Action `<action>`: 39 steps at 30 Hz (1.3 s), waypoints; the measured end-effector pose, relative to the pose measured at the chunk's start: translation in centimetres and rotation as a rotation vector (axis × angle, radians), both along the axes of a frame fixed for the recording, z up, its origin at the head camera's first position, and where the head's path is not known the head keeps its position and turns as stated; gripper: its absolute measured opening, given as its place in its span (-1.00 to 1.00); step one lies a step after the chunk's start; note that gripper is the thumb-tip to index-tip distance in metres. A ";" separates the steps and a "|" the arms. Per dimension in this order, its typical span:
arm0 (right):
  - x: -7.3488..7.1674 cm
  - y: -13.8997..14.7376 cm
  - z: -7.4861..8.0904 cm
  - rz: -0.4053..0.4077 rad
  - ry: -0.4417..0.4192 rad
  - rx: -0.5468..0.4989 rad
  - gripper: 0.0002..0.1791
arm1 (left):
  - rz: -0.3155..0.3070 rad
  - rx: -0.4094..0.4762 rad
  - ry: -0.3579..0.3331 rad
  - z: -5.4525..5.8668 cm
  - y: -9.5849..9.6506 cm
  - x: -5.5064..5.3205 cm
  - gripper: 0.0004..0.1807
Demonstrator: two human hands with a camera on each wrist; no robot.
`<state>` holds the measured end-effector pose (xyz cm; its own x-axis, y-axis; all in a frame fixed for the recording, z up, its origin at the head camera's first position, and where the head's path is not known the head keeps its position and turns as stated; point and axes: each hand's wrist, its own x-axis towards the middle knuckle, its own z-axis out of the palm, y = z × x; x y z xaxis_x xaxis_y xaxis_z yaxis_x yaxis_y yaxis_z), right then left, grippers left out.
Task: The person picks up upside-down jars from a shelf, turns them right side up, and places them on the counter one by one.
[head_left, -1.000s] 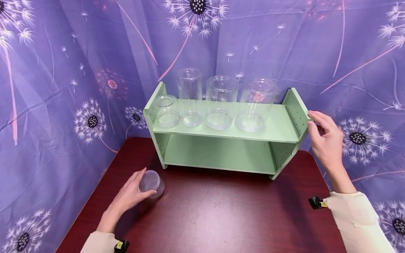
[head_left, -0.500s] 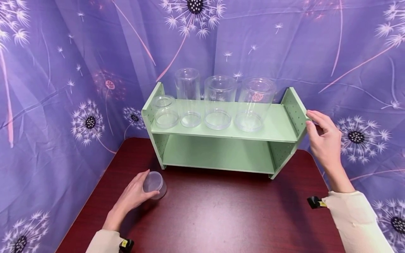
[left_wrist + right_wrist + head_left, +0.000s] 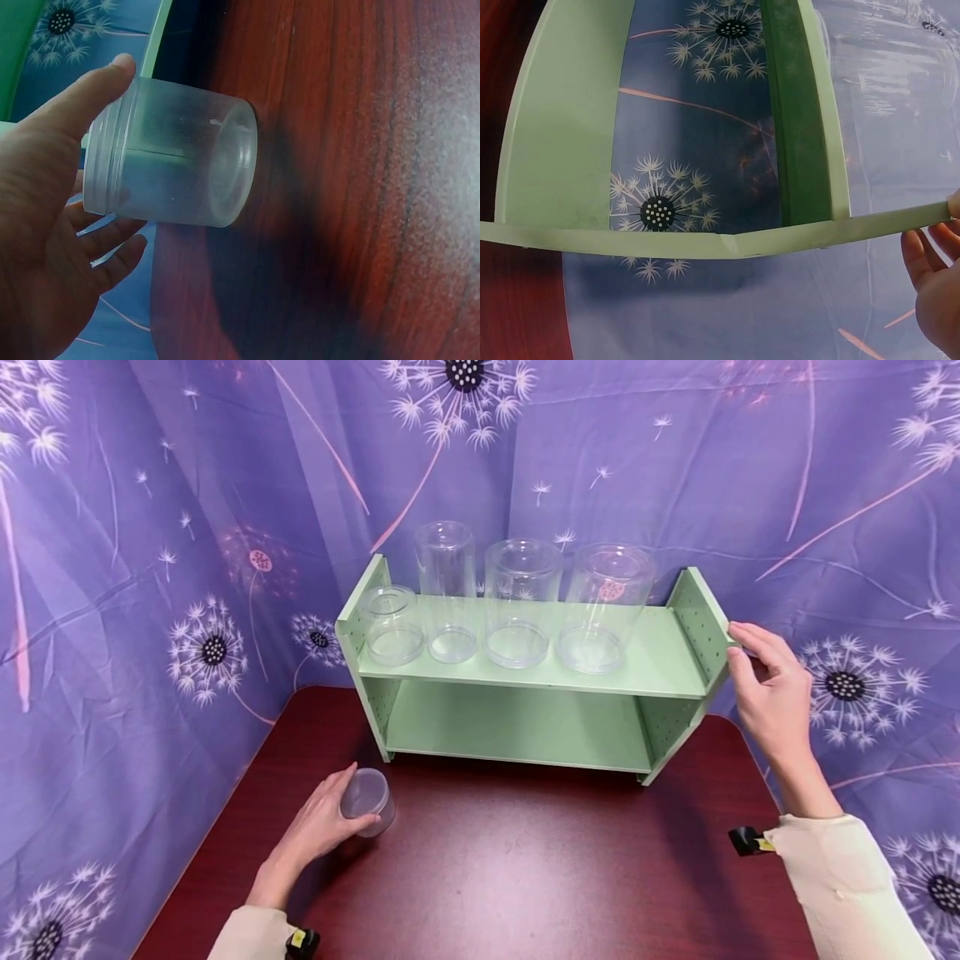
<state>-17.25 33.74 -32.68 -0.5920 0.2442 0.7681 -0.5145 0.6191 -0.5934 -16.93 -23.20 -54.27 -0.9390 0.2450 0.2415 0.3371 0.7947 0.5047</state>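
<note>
A small clear plastic jar with a frosted top stands upright on the dark red table, left of the middle. My left hand holds it near its top, thumb on the near side and fingers round the far side. The left wrist view shows the ridged rim of the jar beside the thumb, with its base at the tabletop. At the right, my right hand grips the upper edge of the green shelf's side panel between thumb and fingers, also visible in the right wrist view.
On the upper board of the green shelf stand several clear jars: a short one at the left, a tall narrow one, and wider ones to the right. A purple dandelion-print curtain surrounds the table.
My left hand and the small jar have shifted slightly to the right and toward me. The right hand keeps its place on the shelf.
</note>
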 end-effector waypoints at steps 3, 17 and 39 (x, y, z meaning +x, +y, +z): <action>0.0 0.0 0.0 0.006 -0.004 -0.012 -0.70 | 0.012 0.008 -0.049 0.2 -0.1 0.0 0.14; 0.1 0.1 0.1 0.018 -0.009 -0.026 -0.70 | 0.056 0.069 -0.094 4.2 0.0 -0.5 0.01; 0.1 -0.1 0.1 0.012 -0.016 -0.027 -0.70 | -0.032 0.402 0.229 17.6 1.6 -3.3 -0.35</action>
<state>-17.14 33.60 -32.58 -0.6072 0.2581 0.7514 -0.5117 0.5965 -0.6184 -20.21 -21.59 -36.64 -0.8441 0.1171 0.5233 0.4966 0.5388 0.6804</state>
